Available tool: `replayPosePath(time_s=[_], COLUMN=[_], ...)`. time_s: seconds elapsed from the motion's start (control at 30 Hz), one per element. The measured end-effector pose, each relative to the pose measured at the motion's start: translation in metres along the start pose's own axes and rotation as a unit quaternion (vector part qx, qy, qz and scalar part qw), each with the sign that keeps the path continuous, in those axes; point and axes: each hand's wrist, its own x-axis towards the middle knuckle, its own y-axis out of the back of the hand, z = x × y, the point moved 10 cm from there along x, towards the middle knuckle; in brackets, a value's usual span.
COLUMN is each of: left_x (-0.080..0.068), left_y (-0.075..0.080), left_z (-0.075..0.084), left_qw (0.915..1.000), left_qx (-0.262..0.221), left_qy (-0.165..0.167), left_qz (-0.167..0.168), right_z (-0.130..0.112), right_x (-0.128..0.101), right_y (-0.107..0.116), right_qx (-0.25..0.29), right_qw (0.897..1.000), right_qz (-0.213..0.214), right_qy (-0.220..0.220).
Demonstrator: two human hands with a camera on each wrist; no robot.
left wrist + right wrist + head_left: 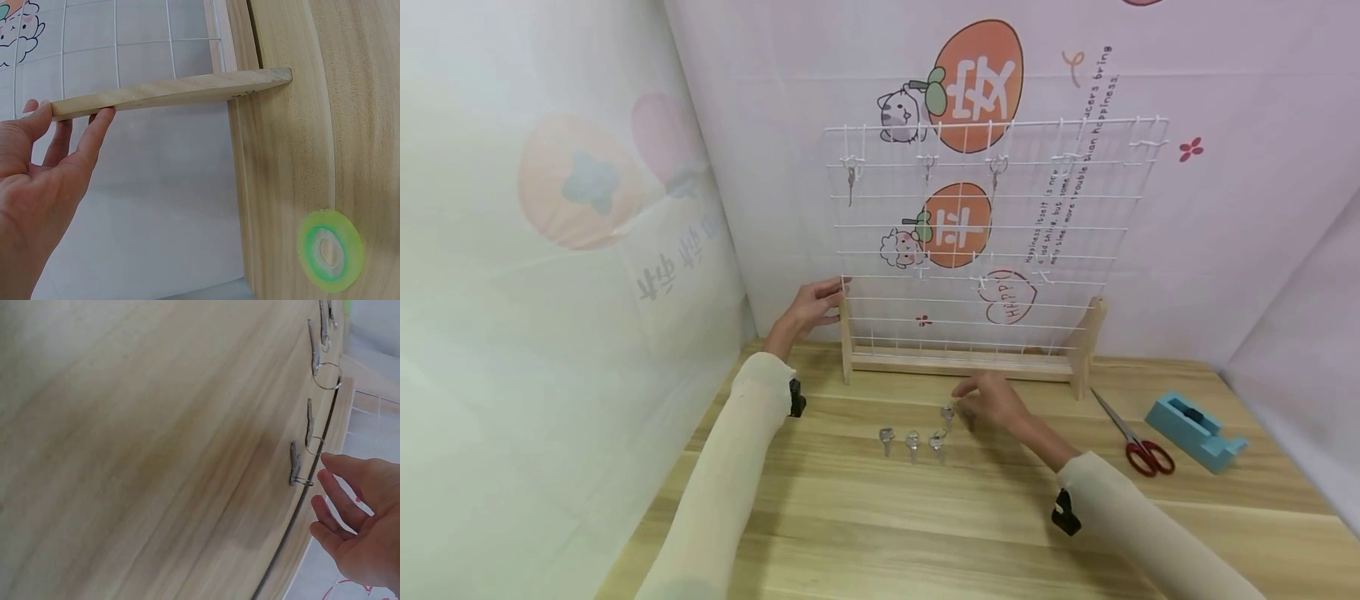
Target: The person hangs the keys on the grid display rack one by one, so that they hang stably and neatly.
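A white wire grid rack (985,250) stands in a wooden base (962,363) at the back of the table, with keys (851,179) hanging from hooks along its top. My left hand (815,305) rests straight fingertips (102,117) against the rack's left wooden post (175,91). Several loose keys on rings lie in a row on the table (912,442). My right hand (992,398) hovers low over the rightmost key (947,413), fingers (331,464) relaxed and right beside a key ring (314,445); I see nothing held.
Red-handled scissors (1133,438) and a blue tape dispenser (1195,429) lie at the right. A green tape roll (329,250) sits on the wooden table (880,533) near the rack's left foot. Printed fabric walls close in at the back and sides.
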Motion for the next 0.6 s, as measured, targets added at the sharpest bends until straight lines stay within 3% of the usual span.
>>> replayPosePath(time_s=[0.37,0.6], left_x=[0.0009,0.0013], left_y=[0.0004,0.0011], left_z=[0.0001,-0.0025], left_qw=[0.9999,0.9999], left_qx=[-0.001,-0.001], left_qy=[0.005,0.010], left_qz=[0.010,0.011], right_z=[0.0024,0.0025], right_x=[0.0004,0.0014], right_y=[-0.0083,-0.0080], right_qx=[-0.027,-0.012], right_qw=[0.999,0.999], right_qz=[-0.018,-0.011], right_qy=[-0.035,-0.048])
